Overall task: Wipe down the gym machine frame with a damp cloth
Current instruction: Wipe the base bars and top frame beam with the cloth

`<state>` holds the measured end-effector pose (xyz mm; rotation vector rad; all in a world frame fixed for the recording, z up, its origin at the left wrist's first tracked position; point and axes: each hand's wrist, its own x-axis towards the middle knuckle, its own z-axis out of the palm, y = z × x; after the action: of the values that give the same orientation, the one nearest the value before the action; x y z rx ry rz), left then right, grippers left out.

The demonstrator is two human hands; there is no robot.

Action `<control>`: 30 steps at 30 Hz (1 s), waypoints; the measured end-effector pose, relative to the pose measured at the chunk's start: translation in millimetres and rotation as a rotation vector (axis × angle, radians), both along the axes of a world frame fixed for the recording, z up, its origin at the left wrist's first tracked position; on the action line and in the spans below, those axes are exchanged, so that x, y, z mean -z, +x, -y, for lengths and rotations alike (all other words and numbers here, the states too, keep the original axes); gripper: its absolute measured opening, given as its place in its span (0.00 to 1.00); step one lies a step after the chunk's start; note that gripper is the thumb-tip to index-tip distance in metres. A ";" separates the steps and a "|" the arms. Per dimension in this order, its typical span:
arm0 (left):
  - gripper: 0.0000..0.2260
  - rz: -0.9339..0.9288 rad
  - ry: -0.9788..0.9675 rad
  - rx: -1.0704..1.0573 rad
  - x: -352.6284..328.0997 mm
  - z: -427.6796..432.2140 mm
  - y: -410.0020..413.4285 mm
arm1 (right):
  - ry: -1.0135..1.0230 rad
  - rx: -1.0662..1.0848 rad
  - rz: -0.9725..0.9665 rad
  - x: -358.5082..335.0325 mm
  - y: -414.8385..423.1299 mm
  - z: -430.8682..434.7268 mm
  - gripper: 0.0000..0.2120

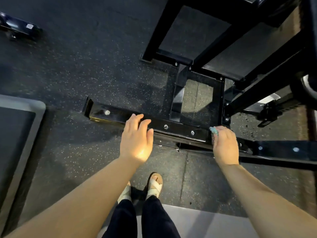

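Note:
A glossy black gym machine frame lies low on the floor; its bolted base beam (pixel 173 128) runs from the left end cap toward the right. My left hand (pixel 137 140) hovers over the beam with fingers relaxed and straight, holding nothing. My right hand (pixel 224 146) presses down on the beam further right, its fingers curled over a teal cloth (pixel 214 130). Only a small bunched corner of the cloth shows past my fingers; the rest is hidden under the hand.
More black frame bars (pixel 248 54) and a wheel (pixel 308 86) rise at the upper right. A grey-rimmed mat (pixel 25 134) lies at the left and another machine part (pixel 18 27) at the far left. My sandalled feet (pixel 154 184) stand on speckled rubber floor (pixel 85 66).

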<state>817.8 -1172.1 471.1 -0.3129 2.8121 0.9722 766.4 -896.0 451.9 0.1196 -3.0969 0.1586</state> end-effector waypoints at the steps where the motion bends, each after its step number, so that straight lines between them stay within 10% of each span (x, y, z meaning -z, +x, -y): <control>1: 0.17 0.005 0.006 0.017 0.9 -7.8 -0.2 | -0.015 0.049 -0.033 -0.8 1.1 15.2 0.04; 7: 0.25 -0.061 0.093 0.006 2.7 -53.8 -14.3 | -0.238 -0.224 -0.072 15.7 1.3 134.8 0.13; 12: 0.17 0.005 0.089 -0.020 -6.2 -96.4 -31.2 | -0.087 -0.288 0.093 6.2 -16.1 19.9 0.05; 17: 0.19 0.097 0.180 0.185 -9.1 -186.0 -51.1 | -0.065 0.088 0.173 5.0 -7.8 -97.1 0.10; 23: 0.22 0.167 0.436 0.200 -11.1 -249.4 -70.6 | -0.611 0.135 0.322 -28.6 12.4 -51.9 0.10; 27: 0.20 0.237 0.728 0.140 -24.5 -266.5 -68.7 | -1.134 0.547 0.121 -58.0 21.8 -74.3 0.06; 30: 0.22 0.157 0.571 0.238 -25.3 -291.2 -57.2 | -1.444 0.876 0.136 -68.4 18.8 -94.2 0.05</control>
<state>760.6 -880.8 496.4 0.0187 2.2391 1.5390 785.3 -801.9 520.2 -1.1843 -2.0266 2.0964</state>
